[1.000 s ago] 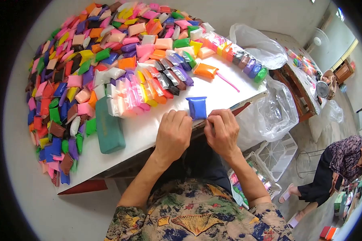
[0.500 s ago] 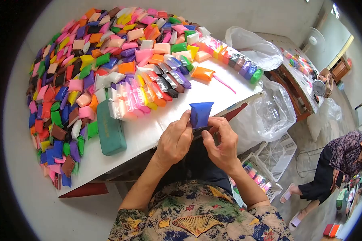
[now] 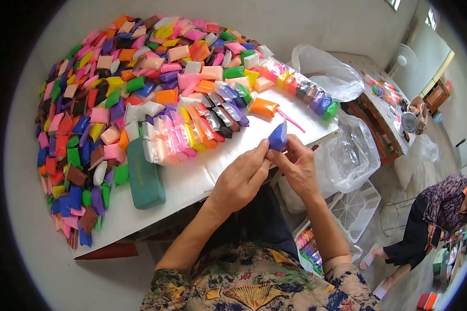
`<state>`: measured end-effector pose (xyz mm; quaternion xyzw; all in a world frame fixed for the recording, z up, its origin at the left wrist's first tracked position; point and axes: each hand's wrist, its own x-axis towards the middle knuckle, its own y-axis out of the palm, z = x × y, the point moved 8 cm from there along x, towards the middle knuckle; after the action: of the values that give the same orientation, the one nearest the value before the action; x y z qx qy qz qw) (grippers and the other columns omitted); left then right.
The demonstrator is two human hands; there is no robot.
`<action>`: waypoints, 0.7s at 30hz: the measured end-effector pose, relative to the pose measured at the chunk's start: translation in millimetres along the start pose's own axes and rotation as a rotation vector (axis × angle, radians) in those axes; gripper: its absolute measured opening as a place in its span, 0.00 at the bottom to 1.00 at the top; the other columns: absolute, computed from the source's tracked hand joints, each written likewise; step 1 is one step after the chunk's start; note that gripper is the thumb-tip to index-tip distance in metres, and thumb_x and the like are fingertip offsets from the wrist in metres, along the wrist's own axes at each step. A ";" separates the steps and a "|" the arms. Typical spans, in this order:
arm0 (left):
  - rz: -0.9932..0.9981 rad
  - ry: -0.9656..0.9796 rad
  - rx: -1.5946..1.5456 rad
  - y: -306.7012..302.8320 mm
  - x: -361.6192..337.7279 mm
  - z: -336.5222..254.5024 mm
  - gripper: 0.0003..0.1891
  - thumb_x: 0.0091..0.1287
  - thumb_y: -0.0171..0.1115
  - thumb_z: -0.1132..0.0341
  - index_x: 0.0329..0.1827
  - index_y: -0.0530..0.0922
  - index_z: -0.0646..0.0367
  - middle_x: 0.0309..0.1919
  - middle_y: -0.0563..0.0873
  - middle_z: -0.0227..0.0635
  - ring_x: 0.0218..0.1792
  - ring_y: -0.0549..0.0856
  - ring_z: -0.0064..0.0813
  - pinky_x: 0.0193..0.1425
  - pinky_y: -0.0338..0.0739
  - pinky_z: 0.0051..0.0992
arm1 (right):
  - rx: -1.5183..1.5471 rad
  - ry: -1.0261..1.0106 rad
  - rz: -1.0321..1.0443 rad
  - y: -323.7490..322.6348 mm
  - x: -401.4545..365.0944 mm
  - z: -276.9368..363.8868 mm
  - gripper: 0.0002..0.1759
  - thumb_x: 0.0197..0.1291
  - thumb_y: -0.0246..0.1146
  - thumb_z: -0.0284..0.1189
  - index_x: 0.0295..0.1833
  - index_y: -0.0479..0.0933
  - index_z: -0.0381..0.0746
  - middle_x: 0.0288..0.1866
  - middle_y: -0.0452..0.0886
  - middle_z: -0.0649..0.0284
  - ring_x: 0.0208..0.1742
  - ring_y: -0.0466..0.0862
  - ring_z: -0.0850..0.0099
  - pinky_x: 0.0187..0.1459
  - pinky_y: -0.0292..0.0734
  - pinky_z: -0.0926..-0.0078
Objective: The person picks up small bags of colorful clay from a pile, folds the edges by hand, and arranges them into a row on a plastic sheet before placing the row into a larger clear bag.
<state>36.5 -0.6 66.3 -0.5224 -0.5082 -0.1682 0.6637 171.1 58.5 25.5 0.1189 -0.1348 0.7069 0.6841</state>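
A plain, off-white wall (image 3: 275,26) rises behind a white-topped table (image 3: 194,179) in a room with a bare-looking grey floor (image 3: 402,189). At right, a worn brown wooden table (image 3: 380,141) stands near a white, round-headed fan (image 3: 404,58), a pale greenish panel edged in yellow (image 3: 426,52) and a brown wooden cabinet (image 3: 437,98). Bright light shows at a small window (image 3: 431,18) beyond.

At the right is another person (image 3: 425,223) in a patterned top and black trousers, holding what looks like a phone (image 3: 436,237). Farther back, a white fan (image 3: 403,59) and a brown cabinet (image 3: 437,98) stand beyond a wooden table (image 3: 372,123). A crumpled plastic bag (image 3: 354,151) sits beside that table, near a white crate (image 3: 358,210).
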 end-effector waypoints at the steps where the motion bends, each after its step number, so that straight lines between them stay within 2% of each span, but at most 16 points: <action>1: -0.004 -0.029 0.000 1.7 1.1 3.3 0.10 0.63 0.61 0.77 0.47 0.78 0.72 0.61 0.79 0.61 0.57 0.84 0.52 0.61 0.80 0.40 | -0.077 0.027 0.013 -3.5 7.6 -1.1 0.16 0.62 0.71 0.30 0.52 0.81 0.34 0.43 0.81 0.65 0.39 0.80 0.79 0.41 0.77 0.79; 2: -0.008 -0.059 -0.001 2.9 1.3 7.1 0.11 0.63 0.61 0.78 0.48 0.78 0.72 0.61 0.79 0.60 0.58 0.83 0.53 0.62 0.80 0.40 | -0.155 0.055 0.025 -4.9 16.1 -2.0 0.16 0.63 0.70 0.31 0.52 0.81 0.35 0.43 0.81 0.64 0.39 0.80 0.78 0.40 0.77 0.79; 5: -0.006 -0.196 -0.069 5.0 -7.7 17.1 0.13 0.61 0.62 0.79 0.49 0.77 0.72 0.62 0.77 0.60 0.61 0.81 0.56 0.64 0.78 0.42 | -0.339 -0.127 0.062 2.0 48.0 15.4 0.16 0.61 0.69 0.31 0.52 0.81 0.34 0.42 0.80 0.60 0.39 0.82 0.72 0.39 0.77 0.74; 7: 0.000 -0.265 -0.040 5.9 -14.9 21.9 0.13 0.60 0.63 0.82 0.49 0.78 0.71 0.63 0.77 0.56 0.58 0.83 0.51 0.60 0.81 0.39 | -0.415 -0.234 0.113 11.9 65.2 23.2 0.18 0.58 0.68 0.30 0.53 0.80 0.33 0.41 0.78 0.56 0.39 0.82 0.67 0.41 0.78 0.68; 9: -0.003 -0.303 -0.032 4.9 -16.8 24.3 0.12 0.60 0.63 0.83 0.47 0.78 0.70 0.62 0.78 0.53 0.56 0.83 0.48 0.56 0.82 0.37 | -0.483 -0.248 0.192 19.7 81.3 11.5 0.20 0.57 0.67 0.31 0.54 0.80 0.34 0.42 0.77 0.55 0.40 0.81 0.65 0.43 0.78 0.67; 14: 0.051 -0.324 -0.017 9.9 -20.1 24.1 0.12 0.59 0.64 0.83 0.46 0.77 0.70 0.59 0.79 0.54 0.55 0.83 0.50 0.57 0.81 0.38 | -0.737 -0.249 0.291 31.6 96.0 -6.2 0.26 0.54 0.64 0.30 0.60 0.77 0.36 0.46 0.76 0.51 0.45 0.81 0.55 0.50 0.77 0.60; 17: 0.087 -0.295 -0.005 12.5 -19.8 22.1 0.14 0.57 0.64 0.82 0.47 0.77 0.71 0.58 0.79 0.55 0.54 0.83 0.52 0.58 0.80 0.39 | -0.780 -0.491 0.135 28.4 92.9 -3.1 0.23 0.53 0.64 0.24 0.57 0.78 0.34 0.47 0.80 0.51 0.44 0.83 0.59 0.45 0.79 0.63; 20: 0.101 -0.276 0.003 14.7 -20.4 21.2 0.14 0.57 0.64 0.82 0.47 0.77 0.71 0.57 0.79 0.55 0.55 0.82 0.52 0.59 0.80 0.40 | -0.695 -0.276 0.185 26.1 94.9 -16.5 0.19 0.56 0.63 0.29 0.55 0.78 0.36 0.48 0.81 0.50 0.49 0.83 0.52 0.52 0.77 0.57; 21: 0.105 -0.274 0.006 15.0 -20.8 21.0 0.15 0.56 0.64 0.81 0.47 0.77 0.71 0.57 0.79 0.56 0.55 0.82 0.52 0.59 0.80 0.40 | -0.718 -0.279 0.165 26.2 93.4 -15.2 0.18 0.57 0.63 0.29 0.53 0.78 0.36 0.47 0.81 0.50 0.48 0.83 0.51 0.51 0.77 0.57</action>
<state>28.5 17.1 39.5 -0.5641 -0.5666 -0.0590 0.5977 141.9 150.5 43.5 -0.0442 -0.4742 0.6445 0.5982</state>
